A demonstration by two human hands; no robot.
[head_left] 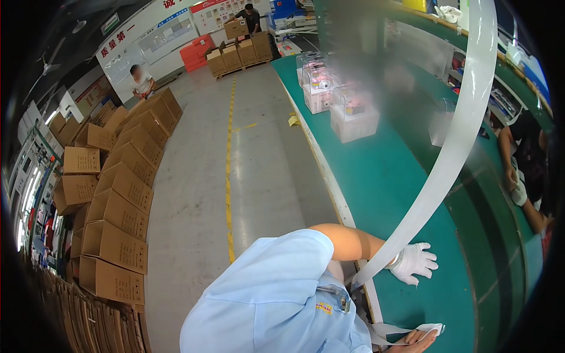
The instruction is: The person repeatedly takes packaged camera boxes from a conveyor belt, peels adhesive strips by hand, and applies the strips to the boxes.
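1. Leans, in the head view, in a light-blue short-sleeved shirt [259,294] beside the pale edge of a long green tabletop [394,182].
2. Rests the white-gloved left hand [414,264] palm down on the tabletop, fingers spread wide, holding nothing.
3. Bends the fingers of the right hand [416,339], low in the frame, against a small, thin white piece [433,327] at the tabletop; cannot tell whether gripped or merely pressed.
4. Shows a long, glossy white strip [459,135] curving down from the top edge, crossing in front of the left forearm toward the shirt, and a narrower white band [385,328] running close to the right hand; cannot tell whether joined.
5. Includes, farther up the tabletop and well apart from both hands, pale pink-and-white boxes with clear tops [354,122], beside a blurred grey patch.
6. Catches, across the table at right, a co-worker in a dark top [528,150], with white on one hand.
7. Takes in open brown cardboard cartons [120,229] in rows along the grey concrete-like floor [188,176], left of a yellow stripe [230,176].
8. Frames two people at the back, near more cartons.
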